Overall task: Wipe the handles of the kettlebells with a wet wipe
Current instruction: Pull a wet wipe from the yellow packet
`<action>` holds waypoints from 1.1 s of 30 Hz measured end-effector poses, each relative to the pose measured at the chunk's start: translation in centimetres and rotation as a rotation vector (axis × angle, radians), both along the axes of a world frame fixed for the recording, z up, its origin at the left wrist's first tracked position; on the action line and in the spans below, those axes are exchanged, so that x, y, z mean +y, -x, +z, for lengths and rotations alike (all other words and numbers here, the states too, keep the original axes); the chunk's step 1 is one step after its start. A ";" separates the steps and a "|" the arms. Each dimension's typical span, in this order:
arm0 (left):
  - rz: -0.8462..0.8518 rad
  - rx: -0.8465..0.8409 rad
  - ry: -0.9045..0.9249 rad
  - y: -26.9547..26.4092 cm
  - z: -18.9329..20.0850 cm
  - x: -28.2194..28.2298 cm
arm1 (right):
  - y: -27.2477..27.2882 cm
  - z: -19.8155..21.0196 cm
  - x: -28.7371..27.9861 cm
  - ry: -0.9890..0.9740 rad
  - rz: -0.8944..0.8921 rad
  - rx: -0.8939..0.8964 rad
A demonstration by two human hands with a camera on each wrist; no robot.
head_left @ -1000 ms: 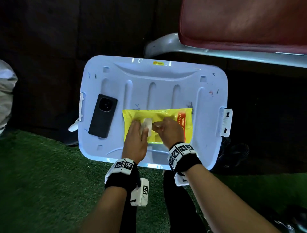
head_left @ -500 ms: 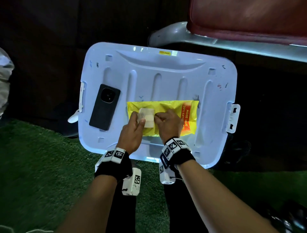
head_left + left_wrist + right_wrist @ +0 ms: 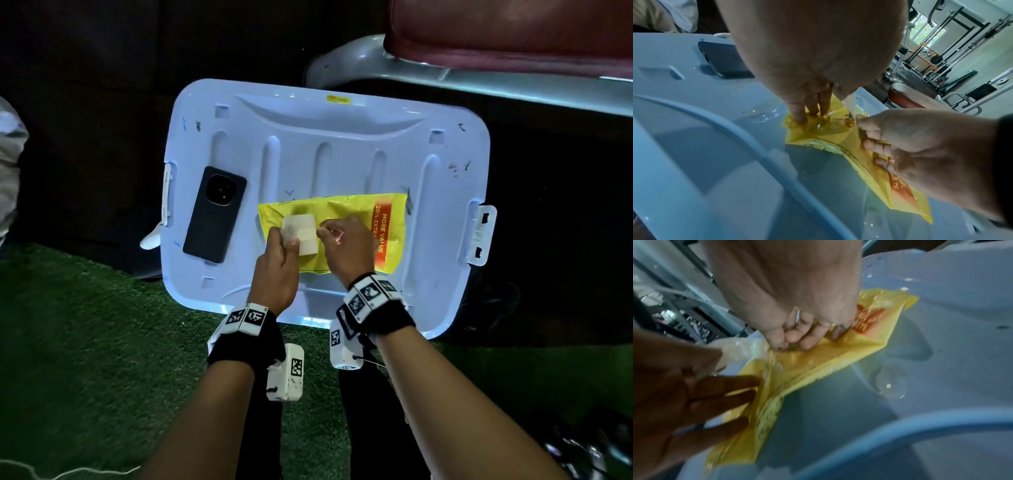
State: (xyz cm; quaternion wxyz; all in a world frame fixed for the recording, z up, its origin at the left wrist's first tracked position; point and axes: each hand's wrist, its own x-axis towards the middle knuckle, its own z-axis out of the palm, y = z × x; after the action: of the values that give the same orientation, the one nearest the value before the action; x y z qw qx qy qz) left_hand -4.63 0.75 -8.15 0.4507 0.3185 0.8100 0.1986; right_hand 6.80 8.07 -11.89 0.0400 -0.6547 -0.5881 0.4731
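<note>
A yellow wet wipe pack (image 3: 342,205) with an orange stripe lies on a pale blue bin lid (image 3: 342,150). My left hand (image 3: 287,240) pinches the pack's pale peel-back flap (image 3: 298,224) between thumb and forefinger, lifted off the pack. In the right wrist view its other fingers (image 3: 731,402) lie straight on the pack (image 3: 818,363). My right hand (image 3: 329,233) has its fingers curled and pinches the pack at its opening (image 3: 795,340). Whether a wipe is between them is hidden. No kettlebell is in view.
A dark phone (image 3: 214,214) lies face down on the lid's left side. A bench with a red pad (image 3: 513,34) and grey frame (image 3: 376,65) stands behind the lid. Green turf (image 3: 85,342) covers the floor in front. Gym racks (image 3: 962,48) stand far off.
The left hand has peeled the pale flap further back off the pack. The right hand stays at the opening. The pack and phone have not moved on the lid.
</note>
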 end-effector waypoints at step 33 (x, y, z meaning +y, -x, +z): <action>-0.605 0.241 -0.067 -3.1 -1.1 0.7 | -9.4 0.3 -0.9 -0.372 0.125 -0.043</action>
State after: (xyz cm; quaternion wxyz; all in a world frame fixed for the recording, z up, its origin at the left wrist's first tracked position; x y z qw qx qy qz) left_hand -1.50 1.45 -9.27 0.3792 0.5805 0.7192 0.0432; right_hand 16.22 7.20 -11.63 0.1185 -0.6081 -0.7057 0.3437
